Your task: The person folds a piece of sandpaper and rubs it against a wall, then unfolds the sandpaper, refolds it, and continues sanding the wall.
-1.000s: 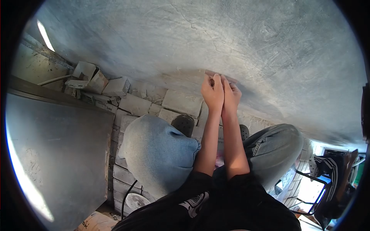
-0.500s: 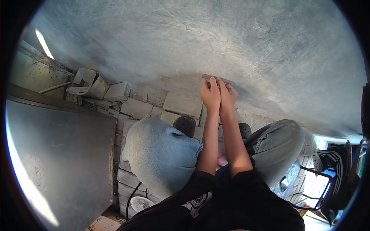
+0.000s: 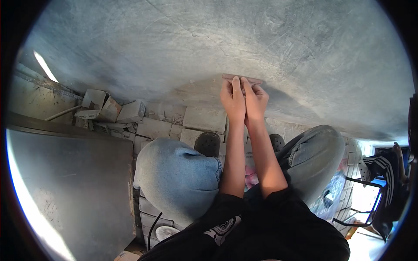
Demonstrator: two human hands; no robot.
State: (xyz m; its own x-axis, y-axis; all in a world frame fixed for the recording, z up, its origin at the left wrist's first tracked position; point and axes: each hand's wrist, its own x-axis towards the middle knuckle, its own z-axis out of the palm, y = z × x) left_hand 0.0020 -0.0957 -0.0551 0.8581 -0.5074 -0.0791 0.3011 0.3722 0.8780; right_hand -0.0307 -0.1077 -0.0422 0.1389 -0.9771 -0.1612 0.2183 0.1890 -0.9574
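Both my hands meet side by side, low on a grey plastered wall (image 3: 278, 39). Between them is a narrow reddish-brown flat block (image 3: 254, 81), its long edge lying against or very close to the wall. My left hand (image 3: 232, 98) curls around the left half, thumb up along the back. On the other half, my right hand (image 3: 255, 99) is closed the same way, its thumb beside the left one. Palms and fingers hide most of the block's back and any handle. A shadow spreads on the wall around the hands.
Broken blocks and a torn box (image 3: 101, 105) lie at the wall's foot on the left. A grey metal panel (image 3: 74, 182) stands nearby. My bent knees flank my arms above a brick floor (image 3: 204, 117). A black-framed chair (image 3: 370, 182) with clothing is at right.
My hands have moved up the wall with the block, farther from the floor. Their shadow on the wall has widened. Both hands keep their hold.
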